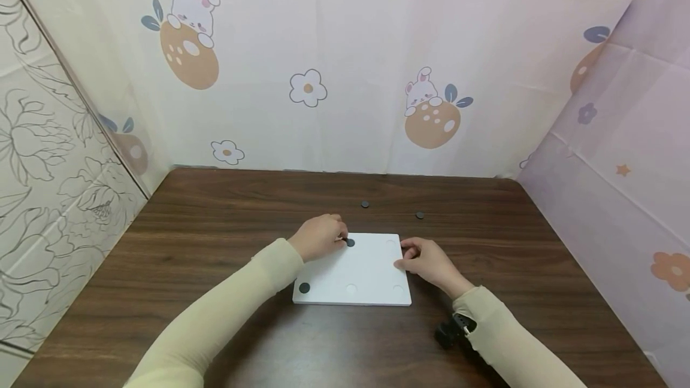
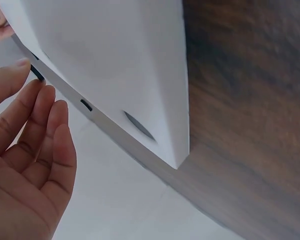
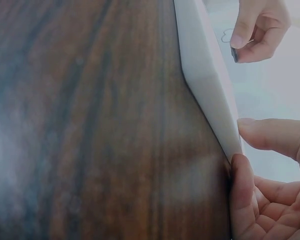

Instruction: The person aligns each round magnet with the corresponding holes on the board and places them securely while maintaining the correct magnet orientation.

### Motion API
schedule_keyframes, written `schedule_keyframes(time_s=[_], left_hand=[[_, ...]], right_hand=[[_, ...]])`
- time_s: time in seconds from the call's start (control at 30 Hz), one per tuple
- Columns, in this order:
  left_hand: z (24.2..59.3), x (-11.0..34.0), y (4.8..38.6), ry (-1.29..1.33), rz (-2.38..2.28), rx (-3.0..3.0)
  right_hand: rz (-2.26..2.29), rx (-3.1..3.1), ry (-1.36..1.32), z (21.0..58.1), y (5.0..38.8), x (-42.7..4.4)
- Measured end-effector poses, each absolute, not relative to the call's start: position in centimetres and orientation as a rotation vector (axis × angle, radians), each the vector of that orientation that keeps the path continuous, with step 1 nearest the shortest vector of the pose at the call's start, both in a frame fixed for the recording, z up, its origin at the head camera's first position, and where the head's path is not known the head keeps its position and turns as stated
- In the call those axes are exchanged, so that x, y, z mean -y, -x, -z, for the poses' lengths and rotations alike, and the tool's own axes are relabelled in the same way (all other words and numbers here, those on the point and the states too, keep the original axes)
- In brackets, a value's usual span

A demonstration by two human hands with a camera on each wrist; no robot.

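Note:
A white board [image 1: 372, 268] with shallow round recesses lies flat on the table. Over its back edge, my left hand [image 1: 320, 237] pinches a small black disc [image 2: 37, 73] between thumb and fingertips; the right wrist view shows this disc [image 3: 234, 54] too. In the head view a black disc [image 1: 350, 243] appears right at those fingertips; I cannot tell whether it is the pinched one. Another black disc [image 1: 304, 287] sits in the front left recess. My right hand [image 1: 428, 263] grips the board's right edge, thumb on top and fingers at the side.
Two more black discs, one [image 1: 365, 204] behind the board and one [image 1: 420, 215] farther right, lie on the brown wooden table [image 1: 215, 226]. Patterned curtains [image 1: 356, 124] border the table at the back and sides. A black device [image 1: 450, 333] is strapped to the right wrist.

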State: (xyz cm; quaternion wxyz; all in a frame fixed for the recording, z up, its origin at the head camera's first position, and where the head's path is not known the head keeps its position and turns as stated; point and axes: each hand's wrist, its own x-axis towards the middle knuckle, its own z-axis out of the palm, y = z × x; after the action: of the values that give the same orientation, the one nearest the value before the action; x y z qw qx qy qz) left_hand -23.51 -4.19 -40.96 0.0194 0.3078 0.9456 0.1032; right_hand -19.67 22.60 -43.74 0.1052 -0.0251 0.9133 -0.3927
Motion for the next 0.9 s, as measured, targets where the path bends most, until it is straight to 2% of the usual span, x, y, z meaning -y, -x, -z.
schedule_keyframes(time_s=[0.9], left_hand=[[41.6, 3.9, 21.2, -1.198, -0.326, -2.903]], right_hand=[[1.183, -2.67, 0.091, 43.9, 19.7, -22.7]])
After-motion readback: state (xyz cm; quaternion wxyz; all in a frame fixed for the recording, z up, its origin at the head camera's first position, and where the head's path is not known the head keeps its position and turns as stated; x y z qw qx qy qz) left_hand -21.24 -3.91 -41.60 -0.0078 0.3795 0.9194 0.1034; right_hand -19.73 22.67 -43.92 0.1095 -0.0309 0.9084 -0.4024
